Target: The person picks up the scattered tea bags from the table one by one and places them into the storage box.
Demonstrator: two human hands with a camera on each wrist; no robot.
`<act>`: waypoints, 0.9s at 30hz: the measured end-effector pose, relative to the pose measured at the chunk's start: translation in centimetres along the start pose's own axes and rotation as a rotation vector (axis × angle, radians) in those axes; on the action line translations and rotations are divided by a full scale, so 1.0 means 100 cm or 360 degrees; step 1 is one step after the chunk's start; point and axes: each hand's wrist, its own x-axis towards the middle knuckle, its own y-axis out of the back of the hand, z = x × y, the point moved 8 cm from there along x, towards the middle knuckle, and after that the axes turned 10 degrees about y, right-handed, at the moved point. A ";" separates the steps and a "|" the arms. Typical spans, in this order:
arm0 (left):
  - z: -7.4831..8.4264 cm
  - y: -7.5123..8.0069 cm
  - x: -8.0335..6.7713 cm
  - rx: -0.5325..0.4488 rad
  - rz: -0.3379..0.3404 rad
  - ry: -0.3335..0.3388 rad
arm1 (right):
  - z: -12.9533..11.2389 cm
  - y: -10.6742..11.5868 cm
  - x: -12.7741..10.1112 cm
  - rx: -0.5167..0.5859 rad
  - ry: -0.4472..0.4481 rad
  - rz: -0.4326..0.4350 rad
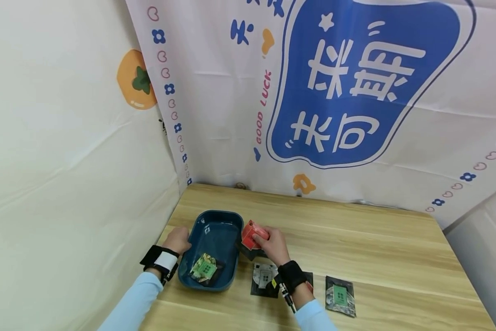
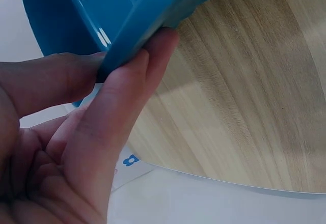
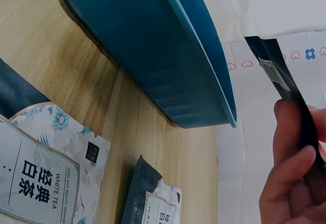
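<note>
My left hand (image 1: 179, 239) grips the left rim of a dark blue tray (image 1: 227, 218) on the wooden table; in the left wrist view thumb and fingers (image 2: 153, 56) pinch that rim (image 2: 132, 25). My right hand (image 1: 268, 241) holds a red tea packet (image 1: 251, 231) just past the tray's right rim, a little above the table. In the right wrist view the fingers (image 3: 290, 147) pinch the packet's dark back (image 3: 277, 74) beside the tray wall (image 3: 153, 56). A green packet (image 1: 204, 269) lies inside the tray.
A white tea packet (image 1: 265, 277) lies under my right wrist, a green packet (image 1: 339, 295) further right, and a dark packet (image 1: 248, 252) below the red one. A printed cloth (image 1: 355, 92) hangs behind the table (image 1: 376, 248); a white wall is on the left.
</note>
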 end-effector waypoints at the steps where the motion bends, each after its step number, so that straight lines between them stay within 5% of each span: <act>1: 0.000 0.000 0.000 0.0003 0.0001 -0.0001 | 0.000 0.000 0.000 0.0002 -0.0007 -0.0001; 27: -0.001 -0.002 0.000 0.0027 -0.0023 0.0050 | -0.004 -0.011 0.001 0.0040 0.0005 -0.0041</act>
